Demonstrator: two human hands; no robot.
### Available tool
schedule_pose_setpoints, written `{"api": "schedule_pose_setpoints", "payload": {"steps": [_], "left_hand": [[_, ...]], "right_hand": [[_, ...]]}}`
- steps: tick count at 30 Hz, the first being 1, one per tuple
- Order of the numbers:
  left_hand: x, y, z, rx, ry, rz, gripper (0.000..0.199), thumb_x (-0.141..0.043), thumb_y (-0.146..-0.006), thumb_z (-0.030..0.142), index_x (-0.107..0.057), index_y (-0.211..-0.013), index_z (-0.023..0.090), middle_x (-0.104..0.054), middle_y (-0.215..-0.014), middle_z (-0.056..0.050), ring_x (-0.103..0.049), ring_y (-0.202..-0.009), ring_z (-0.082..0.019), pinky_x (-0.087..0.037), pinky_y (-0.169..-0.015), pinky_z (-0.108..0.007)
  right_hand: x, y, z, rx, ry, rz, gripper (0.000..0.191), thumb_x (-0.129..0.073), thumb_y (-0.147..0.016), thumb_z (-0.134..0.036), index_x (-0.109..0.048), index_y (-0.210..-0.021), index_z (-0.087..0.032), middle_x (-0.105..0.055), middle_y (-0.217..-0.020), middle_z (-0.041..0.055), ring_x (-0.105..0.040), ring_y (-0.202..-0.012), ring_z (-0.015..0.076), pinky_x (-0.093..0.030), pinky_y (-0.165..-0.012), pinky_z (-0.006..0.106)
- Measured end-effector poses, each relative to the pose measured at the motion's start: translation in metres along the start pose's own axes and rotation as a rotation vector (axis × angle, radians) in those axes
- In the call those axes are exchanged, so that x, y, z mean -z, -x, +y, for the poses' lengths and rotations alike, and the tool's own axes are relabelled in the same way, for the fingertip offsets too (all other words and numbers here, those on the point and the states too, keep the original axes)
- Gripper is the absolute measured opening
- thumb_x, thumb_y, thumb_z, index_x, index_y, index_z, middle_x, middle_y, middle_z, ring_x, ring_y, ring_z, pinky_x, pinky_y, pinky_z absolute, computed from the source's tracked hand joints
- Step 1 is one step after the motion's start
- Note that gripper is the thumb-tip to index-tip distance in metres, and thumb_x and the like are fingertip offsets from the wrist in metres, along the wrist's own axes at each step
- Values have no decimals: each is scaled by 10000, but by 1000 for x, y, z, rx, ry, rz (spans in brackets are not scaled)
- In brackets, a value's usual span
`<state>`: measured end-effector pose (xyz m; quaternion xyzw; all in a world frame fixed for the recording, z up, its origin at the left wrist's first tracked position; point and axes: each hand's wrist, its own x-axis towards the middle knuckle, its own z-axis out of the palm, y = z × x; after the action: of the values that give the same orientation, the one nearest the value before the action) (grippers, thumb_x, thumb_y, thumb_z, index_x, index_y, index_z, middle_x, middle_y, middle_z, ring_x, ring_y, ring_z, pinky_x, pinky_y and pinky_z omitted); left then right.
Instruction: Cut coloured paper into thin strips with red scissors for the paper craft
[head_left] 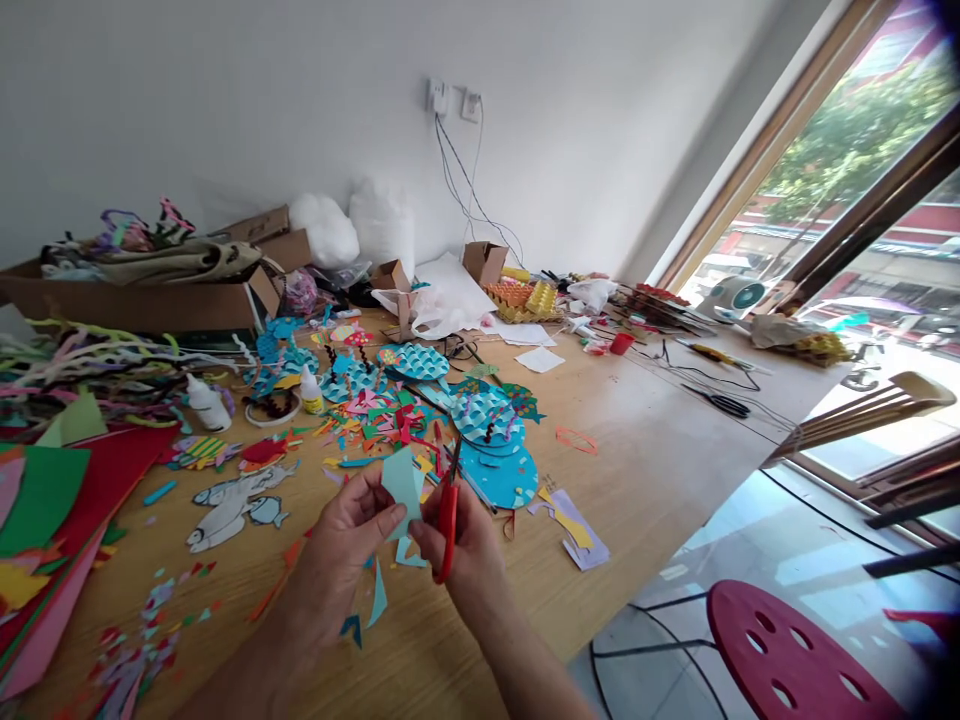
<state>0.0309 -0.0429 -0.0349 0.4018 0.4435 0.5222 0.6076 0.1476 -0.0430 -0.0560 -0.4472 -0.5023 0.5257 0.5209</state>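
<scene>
My left hand (351,528) pinches a piece of light blue paper (402,484) between thumb and fingers, above the middle of the table. Close beside it, my right hand (466,540) is closed around red-handled scissors (448,520), whose dark blades point up and away from me. The thumb of that hand is near the paper's lower right edge; whether it touches is unclear. Under and between my hands lie light blue paper scraps (378,597). Just beyond the scissors is a blue paper disc (501,474) with a blue-and-white checkered craft piece (480,412) behind it.
Paper fish cutouts (225,515) and colored sheets (46,500) lie left. Glue bottles (208,403), pipe cleaners (112,370) and a cardboard box (135,305) stand farther back. Black scissors (716,401) lie right; a red stool (795,650) stands beside the table.
</scene>
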Motion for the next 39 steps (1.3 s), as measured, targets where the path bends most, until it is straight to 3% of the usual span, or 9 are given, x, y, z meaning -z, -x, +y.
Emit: {"api": "schedule_pose_setpoints", "payload": {"steps": [4, 7, 10, 14, 19, 26, 32, 35, 39], "left_hand": [[21, -4, 10, -39, -226, -122, 200, -588, -712, 262, -606, -901, 200, -661, -798, -24, -606, -781, -190, -461, -718, -280], [50, 7, 6, -152, -599, -54, 199, -527, -755, 302, -620, -913, 224, -671, -844, -43, -615, -834, -226, -477, -727, -311], [83, 32, -17, -161, -1030, -164, 332, -577, -697, 261, -639, -1022, 275, -645, -1115, -67, -558, -1035, -304, -441, -858, -391], [112, 58, -58, -243, -1370, -261, 636, -542, -675, 119, -414, -1250, 359, -413, -1346, -26, -425, -1182, -318, -373, -950, -457], [105, 46, -77, -412, -1528, -360, 670, -532, -736, 156, -262, -1312, 364, -370, -1368, -21, -390, -1215, -284, -332, -985, -444], [55, 3, -96, -461, -1642, -477, 606, -457, -781, 177, -248, -1346, 240, -272, -1426, -63, -242, -1294, -232, -214, -1046, -418], [15, -14, -95, -521, -1587, -366, 492, -378, -852, 323, -336, -1309, 147, -334, -1399, -125, -278, -1278, -237, -283, -1027, -413], [32, 0, -83, -505, -1591, -283, 486, -330, -870, 264, -265, -1339, 153, -288, -1423, -118, -241, -1293, -227, -311, -1016, -408], [96, 24, -83, -459, -1596, -41, 502, -357, -858, 285, -260, -1345, 214, -382, -1379, -113, -347, -1246, -233, -383, -970, -392]], "right_hand": [[5, -6, -10, 27, 56, -55, 217, -638, -618, -213, -438, -704, -203, -483, -631, -51, -436, -536, 98, -366, -480, 204], [16, -8, -12, 28, 68, -19, 213, -638, -631, -243, -450, -723, -202, -473, -644, -49, -428, -526, 95, -364, -465, 203], [31, -5, -10, 2, 87, 46, 233, -650, -623, -263, -456, -734, -199, -468, -653, -45, -426, -525, 98, -364, -453, 208], [48, 2, -7, -1, 113, 86, 208, -637, -648, -269, -466, -739, -195, -456, -647, -47, -427, -503, 93, -359, -444, 210], [59, 9, -8, 8, 153, 126, 197, -630, -680, -290, -473, -754, -196, -454, -629, -46, -433, -495, 96, -357, -438, 210], [71, 16, -10, 40, 199, 191, 216, -634, -696, -317, -489, -802, -199, -478, -648, -35, -451, -511, 105, -368, -447, 213], [69, 16, -8, 23, 224, 145, 205, -616, -723, -337, -483, -797, -199, -465, -630, -44, -436, -513, 103, -358, -456, 213], [71, 16, -8, 27, 232, 151, 207, -620, -720, -331, -485, -811, -203, -478, -670, -36, -455, -546, 110, -378, -487, 221], [76, 19, -4, 19, 225, 166, 203, -618, -723, -331, -492, -819, -205, -484, -679, -33, -459, -552, 111, -379, -488, 217]]}}
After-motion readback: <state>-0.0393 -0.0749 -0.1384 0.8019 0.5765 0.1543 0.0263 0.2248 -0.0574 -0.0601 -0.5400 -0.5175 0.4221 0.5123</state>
